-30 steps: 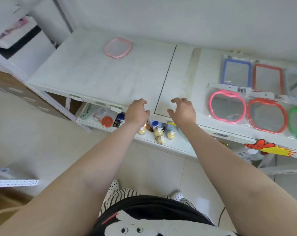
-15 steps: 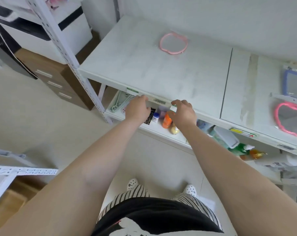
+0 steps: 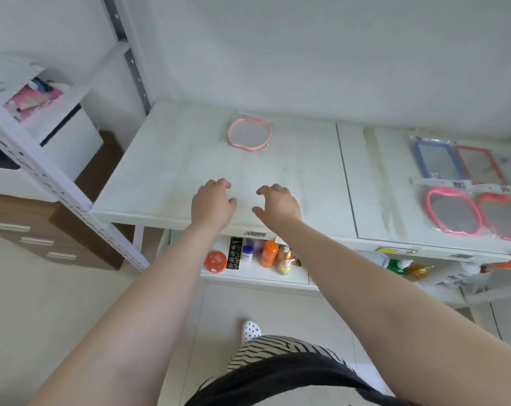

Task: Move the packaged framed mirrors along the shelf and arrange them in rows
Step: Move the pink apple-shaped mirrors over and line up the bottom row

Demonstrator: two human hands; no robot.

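A pale pink apple-shaped packaged mirror (image 3: 249, 133) lies alone at the back of the white shelf (image 3: 166, 171). Far to the right lie more packaged mirrors: a blue rectangular one (image 3: 435, 159), a red rectangular one (image 3: 479, 165), a bright pink apple-shaped one (image 3: 453, 210) and a red apple-shaped one (image 3: 503, 215). My left hand (image 3: 211, 205) and my right hand (image 3: 277, 202) hover over the shelf's front part, fingers curled and apart, holding nothing. Both are well short of the pale pink mirror.
A lower shelf (image 3: 257, 276) holds an orange bottle (image 3: 269, 253), an orange round tin (image 3: 216, 261) and other small goods. A perforated metal upright (image 3: 58, 189) slants at the left, with white drawers (image 3: 58, 133) and a brown cabinet (image 3: 28, 230) behind it.
I have shifted left along the shelf. Both hands moved from the shelf's front edge forward over its top, toward the pale pink mirror. The mirrors at the right slid back into view.
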